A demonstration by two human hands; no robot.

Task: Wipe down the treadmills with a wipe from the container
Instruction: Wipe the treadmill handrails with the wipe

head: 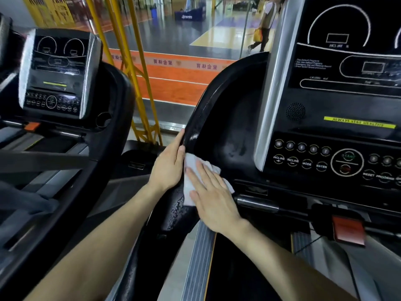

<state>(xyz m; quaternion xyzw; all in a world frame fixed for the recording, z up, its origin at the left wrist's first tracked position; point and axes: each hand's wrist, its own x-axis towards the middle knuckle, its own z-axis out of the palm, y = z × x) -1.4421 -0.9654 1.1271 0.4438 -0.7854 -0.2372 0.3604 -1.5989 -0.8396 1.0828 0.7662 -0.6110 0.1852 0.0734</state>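
Your right grip [213, 200] lies flat with its fingers straight and spread, pressing the white wipe [192, 162] down onto the black side arm [217, 105] of the near treadmill, left of its console [336, 94]. The wipe is crumpled under your palm, its edges showing past your fingertips and beside your thumb. Your left grip [168, 165] is just left of it, fingers straight and pressed together along the outer edge of the same arm, thumb close to the wipe. The arm's surface nearer to you glistens with droplets [178, 205]. A red safety clip [348, 232] sits below the console at the right. A second treadmill's console [57, 72] stands at the left, with a yellow frame [138, 83] and an orange floor [173, 83] between and beyond. A person [265, 22] walks at the far right.
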